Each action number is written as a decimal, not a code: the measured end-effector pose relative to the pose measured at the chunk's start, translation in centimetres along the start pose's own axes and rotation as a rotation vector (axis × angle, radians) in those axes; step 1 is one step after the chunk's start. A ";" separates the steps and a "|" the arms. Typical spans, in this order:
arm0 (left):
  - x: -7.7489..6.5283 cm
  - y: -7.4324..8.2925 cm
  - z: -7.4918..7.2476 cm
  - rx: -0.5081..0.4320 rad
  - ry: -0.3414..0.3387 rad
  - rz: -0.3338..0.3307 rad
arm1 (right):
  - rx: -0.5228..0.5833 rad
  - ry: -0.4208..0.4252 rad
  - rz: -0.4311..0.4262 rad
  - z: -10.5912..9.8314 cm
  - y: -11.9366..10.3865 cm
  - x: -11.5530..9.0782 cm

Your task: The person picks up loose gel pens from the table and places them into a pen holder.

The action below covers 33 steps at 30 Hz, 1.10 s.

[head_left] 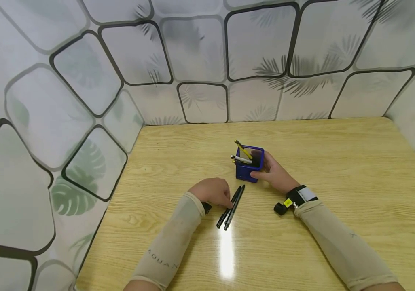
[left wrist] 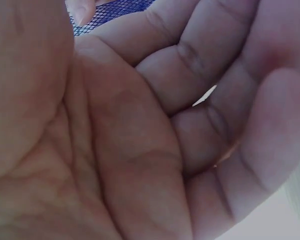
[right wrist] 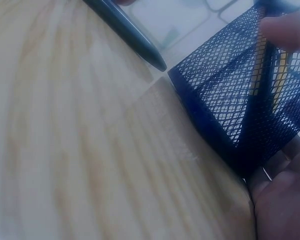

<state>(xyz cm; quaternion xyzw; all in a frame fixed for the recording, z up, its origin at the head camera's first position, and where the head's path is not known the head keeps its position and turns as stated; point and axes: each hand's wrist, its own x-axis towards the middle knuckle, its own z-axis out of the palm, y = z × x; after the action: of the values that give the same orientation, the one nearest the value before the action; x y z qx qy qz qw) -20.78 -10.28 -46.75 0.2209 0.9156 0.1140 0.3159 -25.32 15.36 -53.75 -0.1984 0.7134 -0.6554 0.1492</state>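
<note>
My left hand [head_left: 212,191] reaches down to black pens [head_left: 235,208] lying side by side on the table, its fingertips pinching at one of them. In the left wrist view the curled fingers [left wrist: 210,65] and palm fill the picture, and the pens are hidden. My right hand [head_left: 274,174] holds a blue mesh pen holder [head_left: 245,173] by its right side, thumb on the front. The holder is tilted, and a yellow pencil [head_left: 242,148] and a white pen [head_left: 241,159] lean out of its mouth. The right wrist view shows a dark pen tip [right wrist: 150,54] close to the mesh base.
The light wood table [head_left: 338,169] stretches around both hands, wider on the right. A patterned wall covering [head_left: 200,48] rises behind its back edge and along the left side. A glare patch [head_left: 226,254] lies in front of the pens.
</note>
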 end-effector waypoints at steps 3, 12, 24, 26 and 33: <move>-0.1 0.0 0.0 -0.009 0.002 0.001 | -0.001 0.000 -0.001 0.0 0.0 0.0; -0.2 -0.2 0.1 -0.029 -0.013 -0.016 | -0.009 -0.005 0.012 0.2 -0.1 0.0; 0.0 -0.5 0.4 -0.054 -0.009 -0.018 | -0.001 -0.005 0.012 0.1 0.0 0.0; 0.0 -0.5 0.3 -0.050 -0.012 -0.009 | -0.002 -0.006 0.013 0.1 0.0 0.0; -0.3 -0.8 -0.3 -0.056 -0.001 0.040 | -0.015 0.001 0.010 0.1 0.0 0.0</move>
<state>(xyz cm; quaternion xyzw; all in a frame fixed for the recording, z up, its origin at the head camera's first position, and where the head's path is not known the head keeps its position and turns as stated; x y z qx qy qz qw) -21.03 -11.16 -46.58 0.2305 0.9073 0.1459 0.3199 -25.22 15.26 -53.75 -0.1958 0.7191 -0.6495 0.1505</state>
